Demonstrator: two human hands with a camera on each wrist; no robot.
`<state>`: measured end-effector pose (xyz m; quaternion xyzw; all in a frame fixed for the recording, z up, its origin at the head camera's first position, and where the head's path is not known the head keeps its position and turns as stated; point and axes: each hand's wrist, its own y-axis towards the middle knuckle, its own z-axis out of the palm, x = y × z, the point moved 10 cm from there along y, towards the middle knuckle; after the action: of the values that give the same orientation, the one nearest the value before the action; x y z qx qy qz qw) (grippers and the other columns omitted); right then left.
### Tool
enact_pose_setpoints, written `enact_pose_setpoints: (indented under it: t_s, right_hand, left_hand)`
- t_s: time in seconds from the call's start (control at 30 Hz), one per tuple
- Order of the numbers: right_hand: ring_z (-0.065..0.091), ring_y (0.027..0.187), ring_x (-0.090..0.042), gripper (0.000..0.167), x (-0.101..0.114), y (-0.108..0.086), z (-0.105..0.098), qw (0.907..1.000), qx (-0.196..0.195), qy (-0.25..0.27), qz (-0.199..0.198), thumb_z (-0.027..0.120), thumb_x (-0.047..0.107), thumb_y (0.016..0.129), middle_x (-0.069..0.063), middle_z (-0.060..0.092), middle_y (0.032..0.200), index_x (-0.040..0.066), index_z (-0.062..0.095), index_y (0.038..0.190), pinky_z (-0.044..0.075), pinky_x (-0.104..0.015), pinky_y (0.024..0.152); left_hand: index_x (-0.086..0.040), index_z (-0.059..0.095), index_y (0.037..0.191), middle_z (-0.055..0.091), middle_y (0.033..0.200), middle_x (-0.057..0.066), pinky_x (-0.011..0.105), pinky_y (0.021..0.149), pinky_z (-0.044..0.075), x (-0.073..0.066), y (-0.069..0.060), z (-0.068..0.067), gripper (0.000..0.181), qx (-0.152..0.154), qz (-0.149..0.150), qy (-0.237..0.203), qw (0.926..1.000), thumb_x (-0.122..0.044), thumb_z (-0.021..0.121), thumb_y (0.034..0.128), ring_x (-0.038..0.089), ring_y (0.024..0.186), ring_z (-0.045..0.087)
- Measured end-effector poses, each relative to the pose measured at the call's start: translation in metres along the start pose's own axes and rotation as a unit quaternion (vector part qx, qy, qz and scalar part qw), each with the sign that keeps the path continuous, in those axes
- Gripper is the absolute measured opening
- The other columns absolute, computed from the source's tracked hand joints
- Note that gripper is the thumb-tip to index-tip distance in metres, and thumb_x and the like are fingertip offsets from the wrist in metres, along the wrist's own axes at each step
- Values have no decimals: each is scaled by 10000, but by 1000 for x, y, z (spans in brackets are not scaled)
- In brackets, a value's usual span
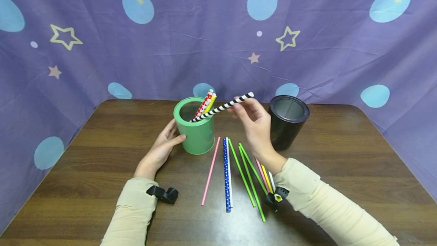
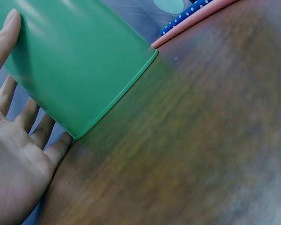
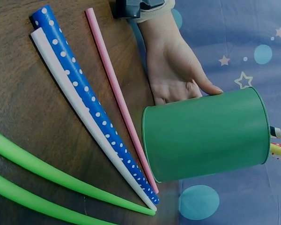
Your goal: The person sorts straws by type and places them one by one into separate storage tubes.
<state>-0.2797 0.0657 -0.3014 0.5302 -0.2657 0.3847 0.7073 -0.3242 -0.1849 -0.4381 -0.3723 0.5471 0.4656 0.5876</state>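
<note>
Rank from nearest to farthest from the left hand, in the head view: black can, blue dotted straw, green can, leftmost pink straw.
1. Green can: touching the left hand.
2. Leftmost pink straw: right of the hand.
3. Blue dotted straw: right of that pink straw.
4. Black can: farther right.

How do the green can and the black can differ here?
In the head view, the green can stands left, the black can right. Straws stick up from the green can, while none show above the black can's rim. The left hand holds the green can; no hand grips the black can. Both are cylindrical, open-topped and on the table.
</note>
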Motion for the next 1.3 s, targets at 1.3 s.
enact_pose_setpoints:
  t_s: [1.3]
  right_hand:
    - [652,723,-145,244,-60,-25,-7,9618,706,-1630,2081,718,30,892,-97,714,918,-48,688,1121,522,-219,618]
  left_hand:
    - [-30,122,1579,123,1636,150,468,1199,63,1,0,0,802,-57,-67,46,10000,-24,606,939,252,1502,71]
